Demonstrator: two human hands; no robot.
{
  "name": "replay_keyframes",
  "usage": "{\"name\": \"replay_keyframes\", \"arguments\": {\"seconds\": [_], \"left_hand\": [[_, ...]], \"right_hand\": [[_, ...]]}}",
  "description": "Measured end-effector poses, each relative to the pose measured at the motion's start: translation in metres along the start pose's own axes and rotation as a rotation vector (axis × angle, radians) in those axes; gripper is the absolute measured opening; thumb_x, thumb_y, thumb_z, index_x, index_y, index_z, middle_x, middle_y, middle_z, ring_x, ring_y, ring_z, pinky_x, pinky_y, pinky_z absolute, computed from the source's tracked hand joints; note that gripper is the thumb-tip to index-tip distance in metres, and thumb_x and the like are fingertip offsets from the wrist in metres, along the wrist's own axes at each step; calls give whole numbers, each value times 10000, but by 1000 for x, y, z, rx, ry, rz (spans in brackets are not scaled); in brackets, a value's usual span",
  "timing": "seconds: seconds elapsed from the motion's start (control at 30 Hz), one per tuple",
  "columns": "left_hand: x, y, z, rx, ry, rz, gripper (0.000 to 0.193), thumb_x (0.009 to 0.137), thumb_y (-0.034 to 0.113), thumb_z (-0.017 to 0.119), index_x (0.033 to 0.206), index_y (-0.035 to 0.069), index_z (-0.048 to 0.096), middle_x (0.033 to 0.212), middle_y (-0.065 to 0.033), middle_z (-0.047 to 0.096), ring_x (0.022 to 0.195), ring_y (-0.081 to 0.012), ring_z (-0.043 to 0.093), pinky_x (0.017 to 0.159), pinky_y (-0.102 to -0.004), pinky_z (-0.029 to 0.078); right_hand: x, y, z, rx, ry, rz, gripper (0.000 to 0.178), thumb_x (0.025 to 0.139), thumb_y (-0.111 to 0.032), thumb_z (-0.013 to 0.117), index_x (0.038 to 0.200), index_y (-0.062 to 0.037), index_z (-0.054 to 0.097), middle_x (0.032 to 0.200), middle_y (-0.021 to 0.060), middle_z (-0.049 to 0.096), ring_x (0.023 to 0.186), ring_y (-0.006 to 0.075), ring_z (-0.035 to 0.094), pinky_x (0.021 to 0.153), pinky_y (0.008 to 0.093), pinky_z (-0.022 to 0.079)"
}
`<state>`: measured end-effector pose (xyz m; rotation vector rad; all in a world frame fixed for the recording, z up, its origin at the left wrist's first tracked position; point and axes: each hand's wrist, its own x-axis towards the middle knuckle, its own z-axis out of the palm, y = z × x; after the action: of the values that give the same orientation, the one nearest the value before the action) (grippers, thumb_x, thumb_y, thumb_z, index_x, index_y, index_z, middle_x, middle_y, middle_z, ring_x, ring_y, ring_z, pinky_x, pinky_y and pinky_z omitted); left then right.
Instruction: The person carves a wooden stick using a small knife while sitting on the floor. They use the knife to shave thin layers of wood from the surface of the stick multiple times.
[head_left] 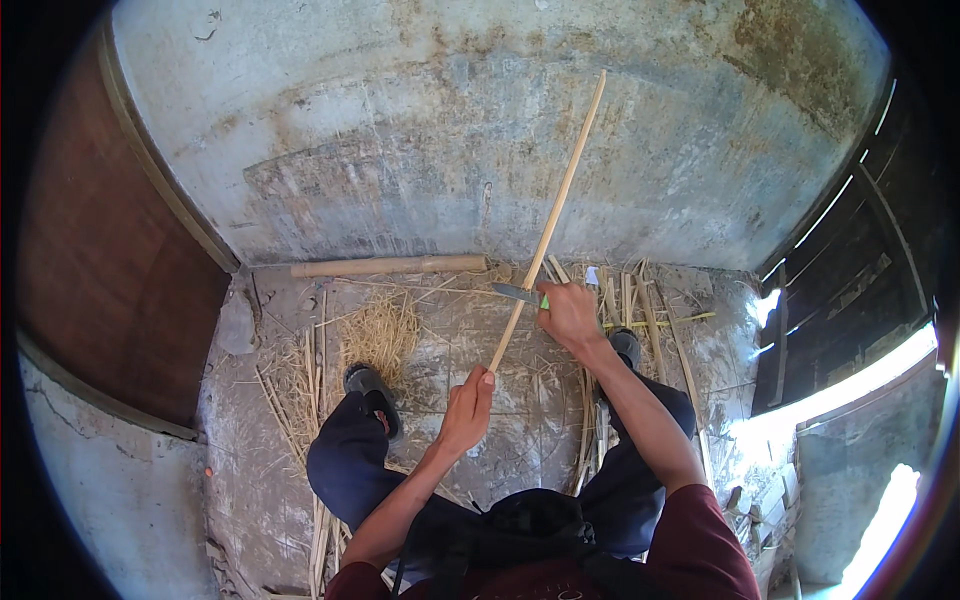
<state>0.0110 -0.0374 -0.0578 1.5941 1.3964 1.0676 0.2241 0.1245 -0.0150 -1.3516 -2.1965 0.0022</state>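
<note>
A long, pale strip, which looks like split bamboo (565, 190), slants up and away toward the wall. Its near end sits in the closed fingers of my left hand (467, 410). My right hand (573, 318) is wrapped round the green handle of a knife (514, 292). The grey blade points left and lies across the strip, a short way beyond my left hand. Whether the edge bites into the strip cannot be made out. My right fingers hide most of the handle.
A pile of thin shavings (380, 335) lies by my left shoe (373, 398). A thick bamboo pole (390, 266) rests along the wall's foot. Several strips (655, 330) are scattered to the right, near a yellow stick (690, 319). A stained wall (400, 170) stands ahead.
</note>
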Motion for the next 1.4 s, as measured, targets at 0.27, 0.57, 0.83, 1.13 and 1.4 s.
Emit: {"name": "replay_keyframes", "arguments": {"seconds": [0.27,0.57,0.83,1.13,1.4], "left_hand": [[3,-6,6,-120,-37,-23,400,1186,335,392,991,14,530,634,-164,501,567,-379,570,595,-482,419],[-10,3,7,106,-39,-3,404,1183,361,381,1030,25,545,687,-229,529,661,-492,551,649,-544,401],[0,0,7,60,-3,26,318,1166,295,468,1044,16,557,633,-187,510,555,-414,537,573,-484,398],[-3,3,1,29,37,16,274,1149,246,536,1014,8,528,619,-155,458,496,-270,463,535,-426,376],[-5,4,4,58,29,7,285,1151,253,527,1017,2,516,627,-190,484,513,-349,520,544,-443,394]], "right_hand": [[5,4,4,4,22,41,266,768,-67,720,1028,-82,774,767,240,724,729,433,734,707,542,587],[26,39,-20,-82,160,233,214,805,-70,692,994,-85,793,777,243,731,733,429,742,702,544,595],[8,30,-15,-45,22,106,206,813,-77,670,976,-87,795,774,242,733,744,431,747,702,543,604],[-2,5,-11,34,-69,-9,250,779,-78,682,1004,-68,791,759,237,722,747,445,736,726,530,601],[6,46,4,-64,141,53,292,795,-95,662,1044,-72,810,800,241,736,806,447,735,805,536,610]]}}
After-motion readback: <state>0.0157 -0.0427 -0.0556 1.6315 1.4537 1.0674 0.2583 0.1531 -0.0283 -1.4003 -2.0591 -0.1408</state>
